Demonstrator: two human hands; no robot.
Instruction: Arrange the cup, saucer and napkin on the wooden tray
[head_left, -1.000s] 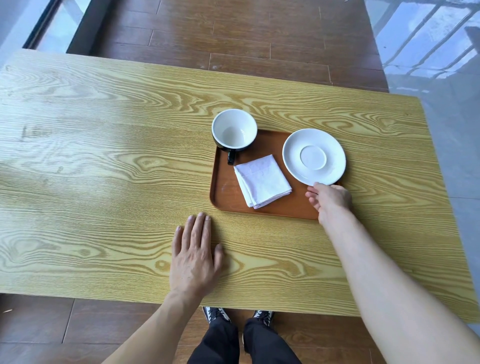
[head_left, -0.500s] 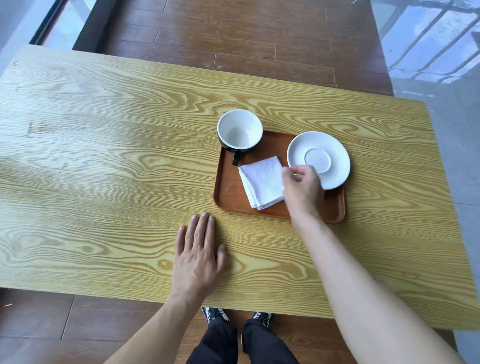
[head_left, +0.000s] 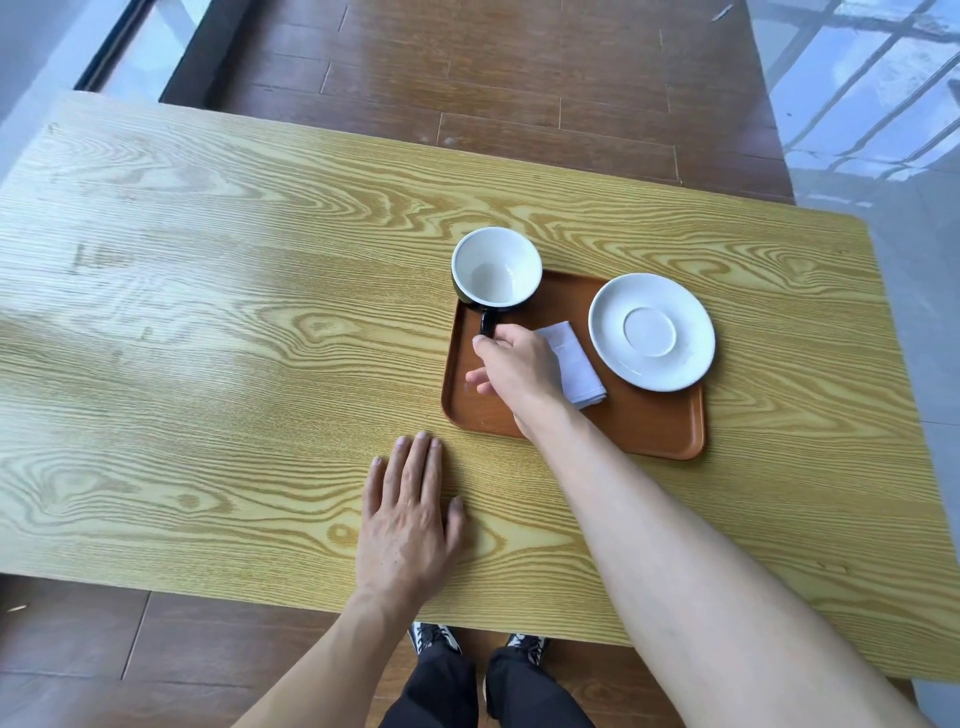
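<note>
The brown wooden tray (head_left: 641, 423) lies on the table right of centre. A cup (head_left: 496, 267), black outside and white inside, stands at the tray's far left corner with its handle pointing toward me. The white saucer (head_left: 652, 332) rests on the tray's far right part, its rim reaching over the tray's right edge. Between them lies the folded white napkin (head_left: 576, 364), half hidden under my right hand (head_left: 517, 369). That hand hovers over the tray's left part, fingers apart, forefinger tip just at the end of the cup handle. My left hand (head_left: 410, 514) lies flat on the table.
The light wooden table (head_left: 234, 338) has its near edge right in front of my legs. Dark wooden floor runs beyond the far edge, with a glossy grey floor to the right.
My right hand has moved left, from the saucer's near rim across the napkin to the cup handle. The left hand has stayed flat on the table.
</note>
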